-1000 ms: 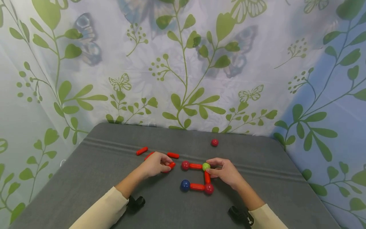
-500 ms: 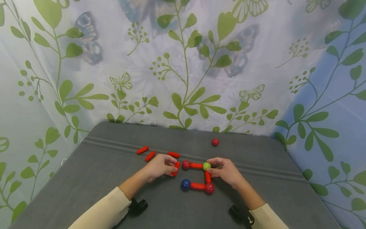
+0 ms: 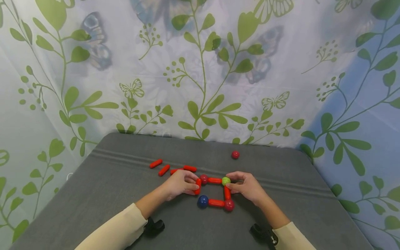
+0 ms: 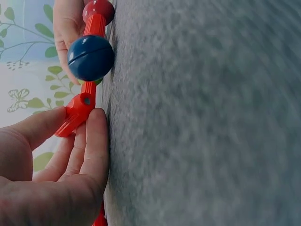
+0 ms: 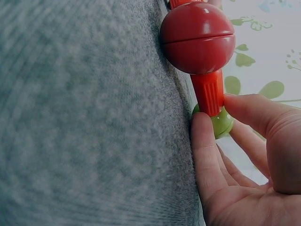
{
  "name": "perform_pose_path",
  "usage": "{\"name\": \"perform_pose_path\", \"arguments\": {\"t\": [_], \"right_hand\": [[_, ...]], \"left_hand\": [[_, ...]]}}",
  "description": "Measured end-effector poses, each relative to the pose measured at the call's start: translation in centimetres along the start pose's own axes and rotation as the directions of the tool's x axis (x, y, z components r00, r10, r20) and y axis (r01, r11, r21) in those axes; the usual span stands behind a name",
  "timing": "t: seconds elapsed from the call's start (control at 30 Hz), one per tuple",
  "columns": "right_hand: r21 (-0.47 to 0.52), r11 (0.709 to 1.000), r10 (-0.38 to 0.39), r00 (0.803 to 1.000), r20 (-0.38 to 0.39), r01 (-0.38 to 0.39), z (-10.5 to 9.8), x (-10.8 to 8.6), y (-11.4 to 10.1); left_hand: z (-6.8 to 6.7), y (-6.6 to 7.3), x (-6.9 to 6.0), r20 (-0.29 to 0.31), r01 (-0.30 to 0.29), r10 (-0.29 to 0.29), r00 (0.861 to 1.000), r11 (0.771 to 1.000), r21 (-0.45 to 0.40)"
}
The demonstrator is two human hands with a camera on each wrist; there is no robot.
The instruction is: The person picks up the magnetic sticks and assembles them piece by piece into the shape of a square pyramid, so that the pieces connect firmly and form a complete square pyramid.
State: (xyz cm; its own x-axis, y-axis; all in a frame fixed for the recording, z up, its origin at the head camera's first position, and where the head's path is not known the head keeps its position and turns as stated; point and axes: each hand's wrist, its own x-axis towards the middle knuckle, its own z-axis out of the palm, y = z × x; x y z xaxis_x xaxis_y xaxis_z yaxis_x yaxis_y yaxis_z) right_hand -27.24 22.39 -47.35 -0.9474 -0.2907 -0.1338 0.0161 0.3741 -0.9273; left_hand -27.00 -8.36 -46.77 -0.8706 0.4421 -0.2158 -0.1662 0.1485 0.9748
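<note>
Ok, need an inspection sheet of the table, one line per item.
Surface: gray table, faint lines across its far part.
Job's things: three-sided chain, blue ball at one end, dark red ball at the other.
Clutter: four loose sticks, one loose ball.
Left hand: pinches a red stick by the chain's open side.
Right hand: holds the chain at its green ball.
Cables: nothing seen for certain.
Surroundings: leaf-and-butterfly curtain behind.

- A grey, fabric-textured table [image 3: 125,173] is carrying everything.
- Four loose red rods [image 3: 164,170] are lying close together.
- A lone red ball [image 3: 235,155] is resting toward the far edge.
- A joined rod-and-ball chain [image 3: 227,194] is lying nearer.
</note>
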Motion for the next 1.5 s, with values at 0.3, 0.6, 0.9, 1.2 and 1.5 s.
{"name": "perform_pose_path", "arguments": {"t": [0.3, 0.6, 0.9, 1.2, 1.5], "right_hand": [[0.002, 1.0, -0.007, 1.0, 0.003, 0.007, 0.1, -0.1, 0.1], [-0.004, 1.0, -0.008, 1.0, 0.005, 0.008, 0.0, 0.0, 0.1], [-0.007, 1.0, 0.007, 1.0, -0.002, -0.007, 0.0, 0.0, 0.1], [-0.009, 1.0, 0.01, 1.0, -0.001, -0.01, -0.1, 0.0, 0.1], [-0.001, 1.0, 0.007, 1.0, 0.001, -0.007, 0.0, -0.1, 0.0]], "left_hand": [[0.7, 0.1, 0.2, 0.025, -0.002, 0.002, 1.0, 1.0, -0.02], [1.1, 0.3, 0.4, 0.003, 0.013, -0.013, 1.0, 0.999, -0.03], [1.5, 0.2, 0.5, -0.009, 0.024, -0.024, 1.0, 0.999, -0.025], [1.6, 0.1, 0.7, -0.01, 0.02, -0.02, 1.0, 0.999, -0.026], [1.9, 0.3, 0.8, -0.03, 0.048, -0.047, 0.998, 0.999, 0.026]]}}
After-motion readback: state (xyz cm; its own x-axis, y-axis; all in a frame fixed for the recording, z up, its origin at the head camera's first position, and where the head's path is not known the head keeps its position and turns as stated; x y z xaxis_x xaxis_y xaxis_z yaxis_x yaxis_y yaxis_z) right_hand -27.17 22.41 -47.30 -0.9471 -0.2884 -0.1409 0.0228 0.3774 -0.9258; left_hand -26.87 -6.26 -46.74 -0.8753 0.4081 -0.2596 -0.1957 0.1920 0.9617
